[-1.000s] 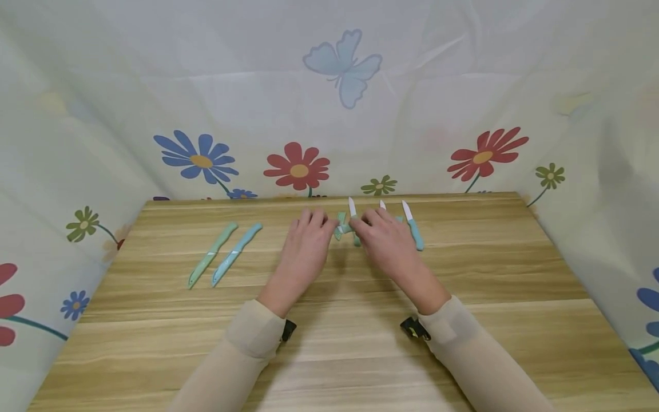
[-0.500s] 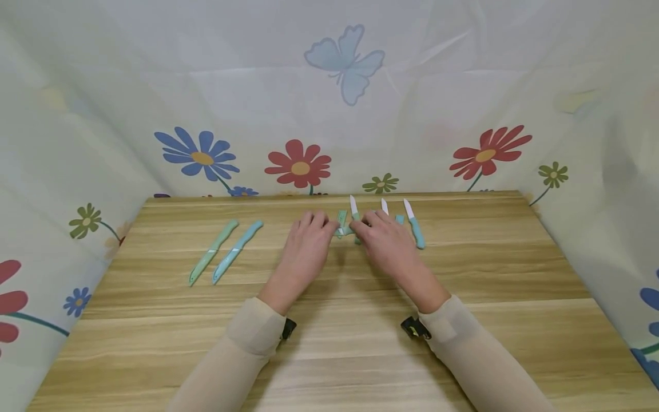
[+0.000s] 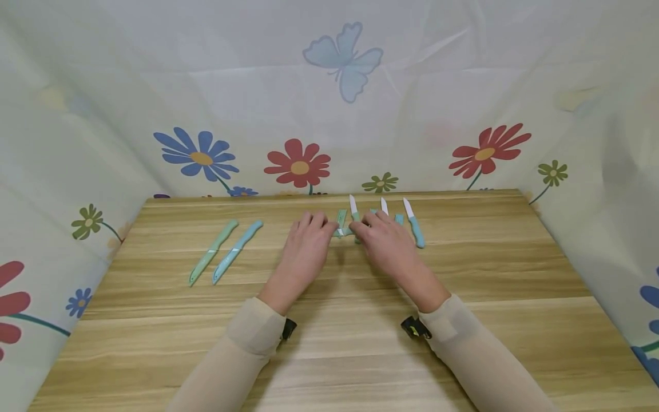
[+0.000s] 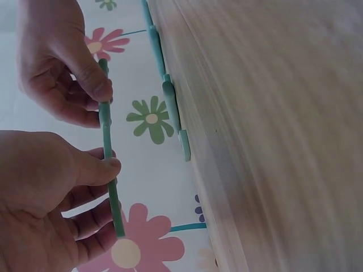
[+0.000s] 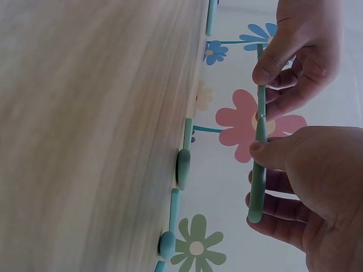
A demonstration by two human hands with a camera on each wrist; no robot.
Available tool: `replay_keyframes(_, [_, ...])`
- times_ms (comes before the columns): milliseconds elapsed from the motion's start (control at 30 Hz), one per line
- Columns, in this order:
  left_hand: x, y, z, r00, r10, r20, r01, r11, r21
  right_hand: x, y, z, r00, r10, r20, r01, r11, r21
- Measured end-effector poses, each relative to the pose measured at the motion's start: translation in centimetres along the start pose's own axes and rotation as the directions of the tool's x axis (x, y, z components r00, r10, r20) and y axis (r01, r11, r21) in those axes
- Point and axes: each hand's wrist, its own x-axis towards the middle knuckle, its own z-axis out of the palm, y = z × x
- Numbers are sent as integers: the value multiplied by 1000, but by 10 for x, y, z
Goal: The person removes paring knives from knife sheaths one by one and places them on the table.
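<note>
Both hands hold one green sheathed paring knife level above the table. My left hand pinches its sheath between thumb and fingers. My right hand grips its handle. Behind the hands lie a loose green sheath and a green knife with its white blade bare. Farther right is a second bare-bladed knife, its handle hidden by the right hand. A blue sheath and a blue knife with a bare white blade lie beside it.
Two sheathed knives, one green and one blue, lie slanted side by side on the left of the wooden table. A flower-printed curtain stands along the table's back edge and sides.
Both hands keep their hold on the green knife and hardly move. The knife looks slightly more level between them than a second ago. The head view shifts a little.
</note>
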Motion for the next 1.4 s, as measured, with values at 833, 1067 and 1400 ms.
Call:
replay_keyframes(833, [0, -2, -3, 999, -19, 28, 19, 1000, 11, 0, 3, -2, 999, 37, 35, -37, 999, 9])
replay_keyframes(1067, [-1, -3, -3, 999, -26, 32, 25, 1000, 9, 0, 4, -2, 998, 47, 45, -48, 999, 14])
replay_keyframes(1400, [-2, -4, -2, 999, -29, 23, 29, 1000, 5, 0, 4, -3, 998, 46, 48, -47, 999, 19])
